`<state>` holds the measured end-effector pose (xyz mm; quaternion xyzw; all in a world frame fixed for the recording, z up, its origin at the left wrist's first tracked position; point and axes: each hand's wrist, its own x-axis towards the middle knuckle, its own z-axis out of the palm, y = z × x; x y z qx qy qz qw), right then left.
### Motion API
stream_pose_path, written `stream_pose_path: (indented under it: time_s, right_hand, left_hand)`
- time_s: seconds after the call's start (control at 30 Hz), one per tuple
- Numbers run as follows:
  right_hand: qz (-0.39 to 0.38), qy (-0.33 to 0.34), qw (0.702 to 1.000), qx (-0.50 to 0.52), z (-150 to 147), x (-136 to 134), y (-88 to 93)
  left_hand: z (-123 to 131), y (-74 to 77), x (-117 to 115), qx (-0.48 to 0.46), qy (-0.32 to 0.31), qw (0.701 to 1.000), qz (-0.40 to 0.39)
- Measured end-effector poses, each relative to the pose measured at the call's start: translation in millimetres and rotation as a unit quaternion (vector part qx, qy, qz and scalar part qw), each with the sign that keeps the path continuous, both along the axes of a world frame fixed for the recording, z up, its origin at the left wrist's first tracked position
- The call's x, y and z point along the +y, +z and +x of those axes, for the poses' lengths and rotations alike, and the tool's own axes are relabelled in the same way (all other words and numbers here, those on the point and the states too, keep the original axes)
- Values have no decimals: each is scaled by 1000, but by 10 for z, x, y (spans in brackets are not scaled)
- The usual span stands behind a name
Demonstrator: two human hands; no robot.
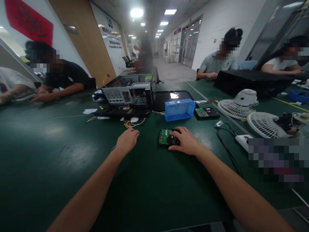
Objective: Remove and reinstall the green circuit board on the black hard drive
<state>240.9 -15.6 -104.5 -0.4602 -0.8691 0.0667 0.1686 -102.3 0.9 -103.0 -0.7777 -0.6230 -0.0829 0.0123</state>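
Observation:
A hard drive (165,137) lies on the green table with its circuit board facing up. My right hand (184,141) grips it from the right side, thumb at the near edge and fingers over the top and far edge. To the left, my left hand (126,141) is closed just above the table, apart from the drive. A thin pale line shows beside its wrist, but whatever the fingers hold is hidden. Beyond my right hand stands a blue plastic bin (180,110) on its side. A second hard drive (207,113) rests to the bin's right, also board side up.
An opened computer case (129,95) stands at the table's far side, with a flat black panel (172,96) beside it. White fan parts (238,104), a power strip (243,141) and a black cable (227,149) lie to the right. Several people sit around the table.

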Motion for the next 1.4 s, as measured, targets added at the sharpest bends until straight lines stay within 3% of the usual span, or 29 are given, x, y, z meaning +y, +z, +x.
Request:
stream_pose_path:
  time_s: [0.17,0.63,0.73,0.9,0.97,1.13,1.4]
  right_hand:
    - [-1,-16,1000,-12,6,-11,10]
    - [-4,-11,999,-43,41,-37,92]
    - [0,-11,999,-41,32,-46,94]
    - [3,-9,999,-34,-1,-56,83]
    - [2,0,1000,-26,-16,-59,83]
    - [-6,14,1000,-17,-25,-50,79]
    - [-17,14,999,-35,-13,-48,76]
  left_hand:
    - [-97,-152,-82,3,31,1000,-4]
    - [-21,-159,-76,0,43,999,7]
    - [151,-95,-172,-8,10,999,45]
    - [649,-63,-346,-32,-146,979,136]
    - [798,-97,-363,-34,-176,972,151]
    - [886,-189,-324,-37,-190,969,154]
    - [879,-187,-317,-28,-194,968,156]
